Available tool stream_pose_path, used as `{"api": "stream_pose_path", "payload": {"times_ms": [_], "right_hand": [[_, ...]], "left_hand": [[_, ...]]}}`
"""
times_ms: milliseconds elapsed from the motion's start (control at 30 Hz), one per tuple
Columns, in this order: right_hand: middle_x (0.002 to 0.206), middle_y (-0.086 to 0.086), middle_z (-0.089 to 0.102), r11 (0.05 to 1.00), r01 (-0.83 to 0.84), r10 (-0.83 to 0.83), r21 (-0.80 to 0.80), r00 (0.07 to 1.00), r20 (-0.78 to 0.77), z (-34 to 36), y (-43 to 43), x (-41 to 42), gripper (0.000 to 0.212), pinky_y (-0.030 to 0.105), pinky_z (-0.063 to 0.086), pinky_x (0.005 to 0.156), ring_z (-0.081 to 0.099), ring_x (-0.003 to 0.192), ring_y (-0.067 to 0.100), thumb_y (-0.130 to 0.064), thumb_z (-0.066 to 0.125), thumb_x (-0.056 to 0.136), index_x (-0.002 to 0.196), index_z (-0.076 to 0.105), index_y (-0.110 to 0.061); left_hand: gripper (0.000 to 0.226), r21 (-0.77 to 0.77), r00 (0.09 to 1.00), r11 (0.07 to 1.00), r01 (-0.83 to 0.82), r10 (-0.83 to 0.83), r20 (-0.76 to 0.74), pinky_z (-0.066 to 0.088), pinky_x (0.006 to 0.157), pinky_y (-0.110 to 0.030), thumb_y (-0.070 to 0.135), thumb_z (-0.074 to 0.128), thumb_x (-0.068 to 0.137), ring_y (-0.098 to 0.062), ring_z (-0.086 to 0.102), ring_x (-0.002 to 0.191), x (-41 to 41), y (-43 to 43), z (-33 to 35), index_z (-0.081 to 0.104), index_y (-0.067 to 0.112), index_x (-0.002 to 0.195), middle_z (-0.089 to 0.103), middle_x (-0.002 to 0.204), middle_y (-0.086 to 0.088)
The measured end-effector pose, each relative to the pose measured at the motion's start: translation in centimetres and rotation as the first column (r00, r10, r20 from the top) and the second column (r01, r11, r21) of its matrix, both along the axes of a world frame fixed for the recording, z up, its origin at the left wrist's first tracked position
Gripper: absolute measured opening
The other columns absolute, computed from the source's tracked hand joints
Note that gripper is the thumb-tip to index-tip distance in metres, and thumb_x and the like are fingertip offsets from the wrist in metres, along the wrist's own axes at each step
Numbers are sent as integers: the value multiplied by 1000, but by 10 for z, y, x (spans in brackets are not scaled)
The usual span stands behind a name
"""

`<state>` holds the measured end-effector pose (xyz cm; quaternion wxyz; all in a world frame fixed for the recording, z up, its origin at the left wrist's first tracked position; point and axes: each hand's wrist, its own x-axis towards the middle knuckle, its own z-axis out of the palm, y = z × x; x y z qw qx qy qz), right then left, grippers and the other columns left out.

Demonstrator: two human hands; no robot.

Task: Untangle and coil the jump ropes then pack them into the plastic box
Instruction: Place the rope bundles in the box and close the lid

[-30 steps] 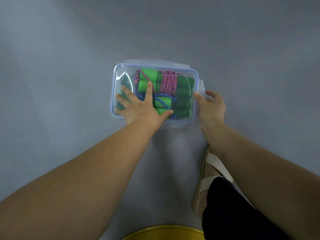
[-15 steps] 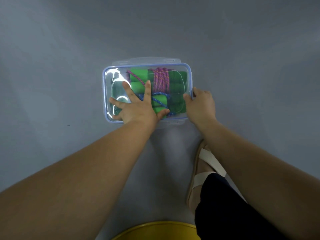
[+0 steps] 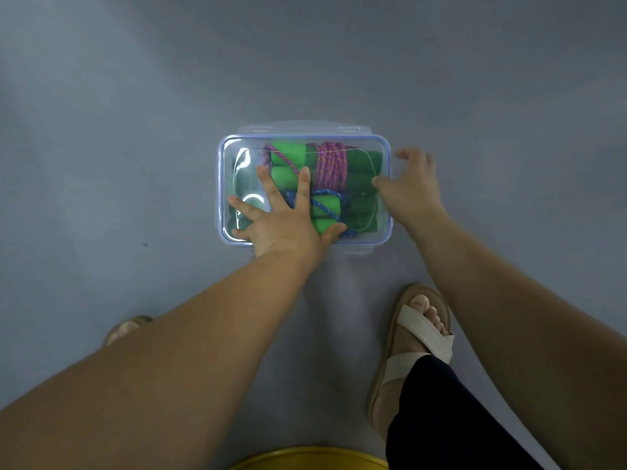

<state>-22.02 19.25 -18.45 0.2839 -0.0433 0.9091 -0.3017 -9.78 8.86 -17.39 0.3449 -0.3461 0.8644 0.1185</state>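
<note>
The clear plastic box (image 3: 220,212) with its blue-rimmed lid (image 3: 244,157) sits on the grey floor (image 3: 135,130), the pink and blue jump ropes (image 3: 330,164) coiled inside. The left hand (image 3: 285,222) still presses the lid flat, fingers splayed. The right hand (image 3: 412,188), curled on the right-end clasp a moment ago, has lifted off with fingers apart, so that clasp is probably snapped and packing nearly finished.

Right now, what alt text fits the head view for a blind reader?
A left hand presses on a lidded plastic box of coiled jump ropes on a grey floor; the right hand is at its right end.
</note>
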Motion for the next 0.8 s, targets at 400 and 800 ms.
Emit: {"api": "stream_pose_path", "payload": {"times_ms": [400,800], "right_hand": [[122,13,56,912,-382,385,151,923,11,-2,-11,18,50,33,41,91,53,113,31,-46,59,86,126,55,-16],[123,14,49,923,-350,371,159,918,-137,1,-13,55,36,28,40,83,50,108,29,-16,50,92,127,53,-9]], "left_hand": [[67,-61,923,936,347,-352,-153,3,109,-67,72,20,86,-47,-19,139,29,-44,-8,-14,52,141,-30,153,3],[117,363,562,621,-695,784,-264,30,110,-34,34,77,75,-27,17,144,32,-5,4,-12,15,149,-21,156,-9]]}}
